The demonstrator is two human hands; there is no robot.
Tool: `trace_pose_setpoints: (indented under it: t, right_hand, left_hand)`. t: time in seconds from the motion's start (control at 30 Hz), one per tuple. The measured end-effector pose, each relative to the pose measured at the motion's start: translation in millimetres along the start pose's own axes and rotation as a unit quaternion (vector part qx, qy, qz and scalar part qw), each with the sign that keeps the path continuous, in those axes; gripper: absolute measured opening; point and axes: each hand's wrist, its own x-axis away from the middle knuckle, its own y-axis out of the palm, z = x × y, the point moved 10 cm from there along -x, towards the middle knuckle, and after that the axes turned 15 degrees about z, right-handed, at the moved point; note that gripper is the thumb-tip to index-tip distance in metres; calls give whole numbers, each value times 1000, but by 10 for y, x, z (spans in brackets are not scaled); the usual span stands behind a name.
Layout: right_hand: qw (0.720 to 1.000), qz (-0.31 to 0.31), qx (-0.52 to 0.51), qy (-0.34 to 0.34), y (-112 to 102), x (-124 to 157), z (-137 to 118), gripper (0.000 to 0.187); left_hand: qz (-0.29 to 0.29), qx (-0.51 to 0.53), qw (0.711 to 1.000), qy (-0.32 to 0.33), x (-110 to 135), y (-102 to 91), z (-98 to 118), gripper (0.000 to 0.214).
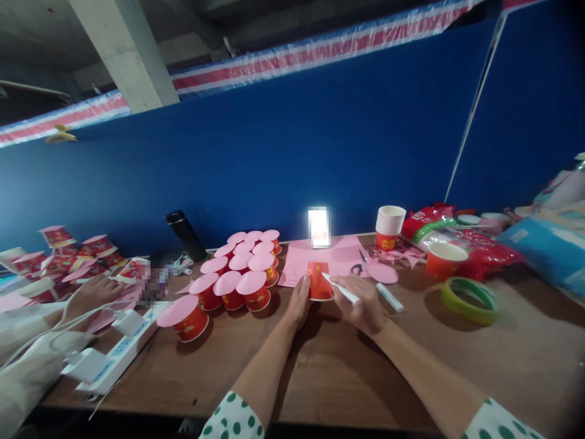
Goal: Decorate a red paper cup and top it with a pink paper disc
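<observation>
A red paper cup (319,279) stands upside down on the brown table in front of me. My left hand (299,303) is closed around its left side. In my right hand (361,308) is a white marker (343,290), its tip at the cup's upper right. The marker's cap end (390,297) or a second white marker lies just right of that hand; I cannot tell which. Behind the cup lie a pink paper sheet (338,247), scissors (359,267) and a pink paper disc (384,272).
Several upturned red cups topped with pink discs (250,281) stand left. A cup stack (388,227), single cup (445,259), green tape roll (470,300) and red plastic bag (484,250) are right. A co-worker's hand (98,296), power strip (121,350) and black bottle (185,235) are left.
</observation>
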Motion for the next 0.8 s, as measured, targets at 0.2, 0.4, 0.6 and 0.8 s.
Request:
trace_pose_setpoints:
  t: [0.2, 0.4, 0.6, 0.8]
  right_hand:
    - [1000, 1, -7, 3, -3, 9, -8, 21]
    - [1000, 8, -12, -1, -27, -5, -45, 19]
    - [1000, 5, -8, 5, -11, 7, -23, 21]
    - [1000, 5, -7, -1, -12, 5, -30, 23]
  left_hand:
    - [5, 1, 1000, -18, -8, -15, -53, 51]
    - [46, -66, 997, -18, 1, -118, -16, 54]
    - [49, -67, 996, -14, -8, -106, 0, 54]
    - [42, -42, 998, -16, -11, -78, -21, 53]
